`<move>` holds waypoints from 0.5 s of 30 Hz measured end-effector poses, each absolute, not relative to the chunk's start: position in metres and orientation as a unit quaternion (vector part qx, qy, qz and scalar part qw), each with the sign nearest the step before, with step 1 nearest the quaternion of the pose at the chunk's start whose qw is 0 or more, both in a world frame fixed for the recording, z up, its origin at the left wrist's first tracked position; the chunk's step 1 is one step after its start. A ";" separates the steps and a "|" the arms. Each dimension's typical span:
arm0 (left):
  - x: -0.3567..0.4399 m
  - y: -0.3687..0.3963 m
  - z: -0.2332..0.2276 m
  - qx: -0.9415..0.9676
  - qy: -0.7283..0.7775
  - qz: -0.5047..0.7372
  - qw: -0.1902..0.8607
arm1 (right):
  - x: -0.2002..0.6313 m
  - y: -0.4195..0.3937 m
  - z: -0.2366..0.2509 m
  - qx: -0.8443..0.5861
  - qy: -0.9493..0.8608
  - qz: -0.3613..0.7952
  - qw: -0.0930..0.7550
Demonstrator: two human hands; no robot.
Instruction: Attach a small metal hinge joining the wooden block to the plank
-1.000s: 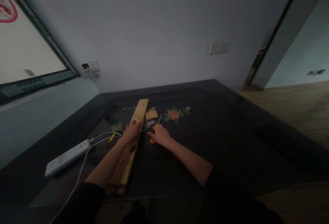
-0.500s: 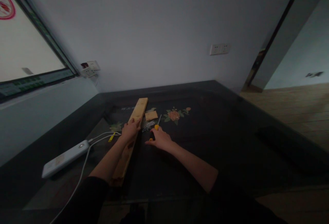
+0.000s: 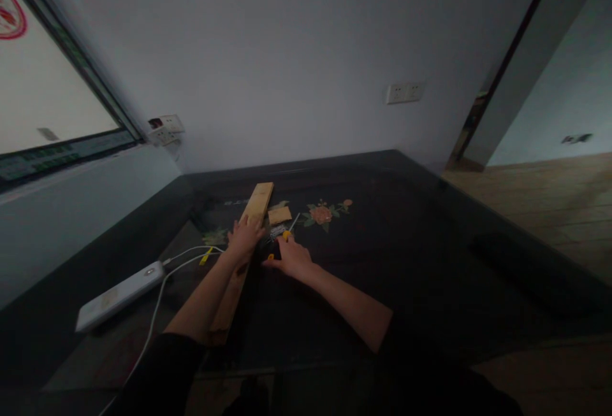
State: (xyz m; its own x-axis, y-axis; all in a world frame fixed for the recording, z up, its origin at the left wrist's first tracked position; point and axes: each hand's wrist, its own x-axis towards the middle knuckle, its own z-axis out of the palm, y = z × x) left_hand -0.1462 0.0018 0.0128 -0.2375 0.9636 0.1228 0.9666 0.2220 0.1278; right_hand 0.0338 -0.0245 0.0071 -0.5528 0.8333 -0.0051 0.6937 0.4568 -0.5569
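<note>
A long wooden plank lies on the dark table, running from the near edge toward the wall. My left hand presses down on its middle, fingers spread over the wood. My right hand lies just to the right, over a yellow-handled screwdriver. Yellow shows at both sides of the hand, and the thin shaft points away toward the wall. Between the hands sits a small pile of metal screws. A small wood block rests beside the plank's far end.
A white power strip with white cables lies at the left, with a small yellow piece near it. Wall sockets sit above the table. A flower pattern marks the tabletop. A doorway and a wooden floor lie to the right.
My right hand has slid slightly left and toward the plank, and the screwdriver's near yellow end has moved left with it. My left hand stays on the plank.
</note>
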 end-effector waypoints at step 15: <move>0.063 -0.006 -0.013 -0.587 -0.501 -0.541 -0.334 | 0.192 0.040 -0.010 -0.487 -0.736 0.313 0.351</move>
